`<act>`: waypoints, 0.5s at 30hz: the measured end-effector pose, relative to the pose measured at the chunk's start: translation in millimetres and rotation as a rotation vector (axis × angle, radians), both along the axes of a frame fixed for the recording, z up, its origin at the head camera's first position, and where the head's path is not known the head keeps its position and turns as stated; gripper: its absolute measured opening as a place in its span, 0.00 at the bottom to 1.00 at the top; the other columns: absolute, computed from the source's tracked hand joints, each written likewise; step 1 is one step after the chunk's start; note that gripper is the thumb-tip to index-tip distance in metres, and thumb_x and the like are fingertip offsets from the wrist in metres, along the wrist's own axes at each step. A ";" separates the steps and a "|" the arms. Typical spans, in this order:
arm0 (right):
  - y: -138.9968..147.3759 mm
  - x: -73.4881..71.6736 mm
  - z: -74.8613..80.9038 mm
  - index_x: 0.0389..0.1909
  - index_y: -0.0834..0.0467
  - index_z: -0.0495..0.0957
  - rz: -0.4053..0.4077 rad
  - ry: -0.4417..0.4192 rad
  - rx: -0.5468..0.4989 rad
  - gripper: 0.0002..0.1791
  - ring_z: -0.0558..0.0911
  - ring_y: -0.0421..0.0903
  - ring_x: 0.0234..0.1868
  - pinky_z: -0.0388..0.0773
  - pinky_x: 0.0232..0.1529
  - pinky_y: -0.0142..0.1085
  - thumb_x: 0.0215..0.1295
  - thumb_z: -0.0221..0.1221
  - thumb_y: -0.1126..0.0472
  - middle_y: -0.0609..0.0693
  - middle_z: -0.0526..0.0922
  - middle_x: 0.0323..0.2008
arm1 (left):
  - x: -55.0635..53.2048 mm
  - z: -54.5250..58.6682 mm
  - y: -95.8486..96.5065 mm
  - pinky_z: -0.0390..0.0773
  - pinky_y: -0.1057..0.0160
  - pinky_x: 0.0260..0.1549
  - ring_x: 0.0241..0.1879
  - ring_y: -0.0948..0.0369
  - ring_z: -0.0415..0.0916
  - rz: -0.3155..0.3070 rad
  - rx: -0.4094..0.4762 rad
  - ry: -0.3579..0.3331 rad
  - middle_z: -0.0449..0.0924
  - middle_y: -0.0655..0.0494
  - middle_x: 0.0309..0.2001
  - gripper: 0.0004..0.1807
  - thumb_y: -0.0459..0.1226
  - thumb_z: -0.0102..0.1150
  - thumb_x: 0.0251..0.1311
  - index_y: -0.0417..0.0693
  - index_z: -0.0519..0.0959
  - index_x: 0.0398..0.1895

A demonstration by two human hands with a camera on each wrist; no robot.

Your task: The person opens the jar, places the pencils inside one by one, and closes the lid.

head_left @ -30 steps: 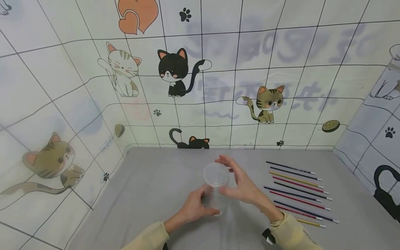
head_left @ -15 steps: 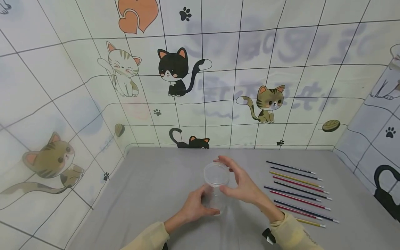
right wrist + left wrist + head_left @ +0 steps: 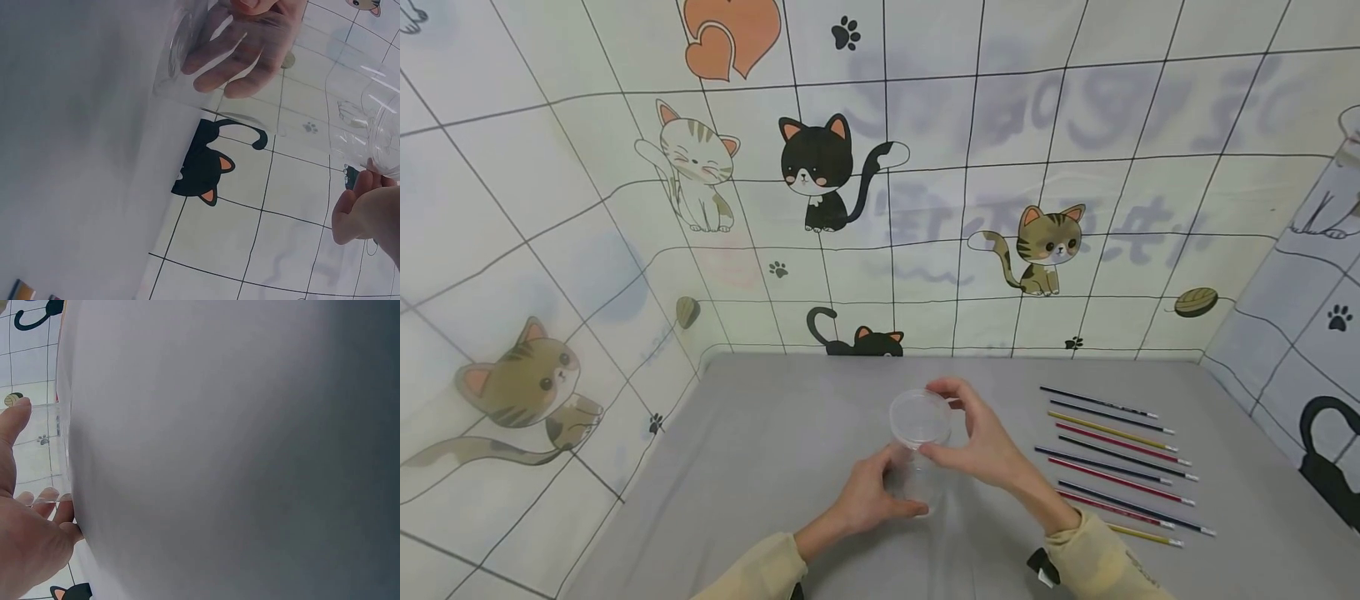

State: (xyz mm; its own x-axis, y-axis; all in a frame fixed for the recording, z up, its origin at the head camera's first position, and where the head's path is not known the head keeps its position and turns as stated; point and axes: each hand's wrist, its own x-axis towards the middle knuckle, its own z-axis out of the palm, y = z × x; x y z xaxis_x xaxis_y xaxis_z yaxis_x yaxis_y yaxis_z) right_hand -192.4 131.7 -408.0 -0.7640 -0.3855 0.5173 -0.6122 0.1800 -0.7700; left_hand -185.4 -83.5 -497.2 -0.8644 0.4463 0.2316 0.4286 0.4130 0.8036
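Observation:
A clear plastic jar (image 3: 919, 479) stands upright in the middle of the grey table, with a round see-through lid (image 3: 919, 418) on top. My left hand (image 3: 867, 498) grips the jar low down, thumb on the near side and fingers behind. In the right wrist view, the left hand's fingers (image 3: 234, 69) show through the clear wall. My right hand (image 3: 988, 442) holds the lid's right side, its thumb at the near edge and fingertips at the far edge. The left wrist view catches only part of the jar (image 3: 40, 450) and the left hand (image 3: 31, 531).
Several dark, red and yellow pencils (image 3: 1116, 457) lie roughly side by side on the right of the grey table (image 3: 775, 417), their white ends pointing right. A cat-patterned cloth (image 3: 940, 192) with grid lines hangs behind the table and along both sides.
My right hand's fingers and thumb have shifted a little around the lid's edge, the thumb slightly leftward and the fingertips rightward. The left hand and the jar stay put.

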 end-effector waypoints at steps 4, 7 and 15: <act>2.0 -0.3 1.2 0.67 0.64 0.66 0.085 0.013 -0.019 0.37 0.69 0.54 0.59 0.71 0.57 0.40 0.55 0.68 0.71 0.57 0.72 0.63 | -0.1 0.7 0.4 0.78 0.61 0.49 0.48 0.63 0.76 -0.002 -0.007 -0.003 0.81 0.54 0.50 0.37 0.45 0.82 0.44 0.47 0.75 0.58; 2.0 -1.1 0.9 0.69 0.65 0.63 0.117 0.026 -0.016 0.40 0.67 0.55 0.61 0.68 0.59 0.40 0.55 0.68 0.70 0.57 0.70 0.65 | -0.1 0.3 -0.1 0.77 0.61 0.50 0.48 0.64 0.75 -0.002 -0.007 -0.005 0.81 0.57 0.51 0.37 0.46 0.82 0.44 0.51 0.75 0.59; -0.6 0.8 0.7 0.63 0.62 0.65 -0.023 -0.002 0.025 0.42 0.70 0.51 0.57 0.68 0.57 0.47 0.48 0.76 0.62 0.56 0.73 0.59 | -0.7 -2.2 -1.1 0.77 0.62 0.48 0.47 0.65 0.75 0.005 0.001 0.009 0.81 0.60 0.49 0.38 0.46 0.83 0.42 0.54 0.75 0.59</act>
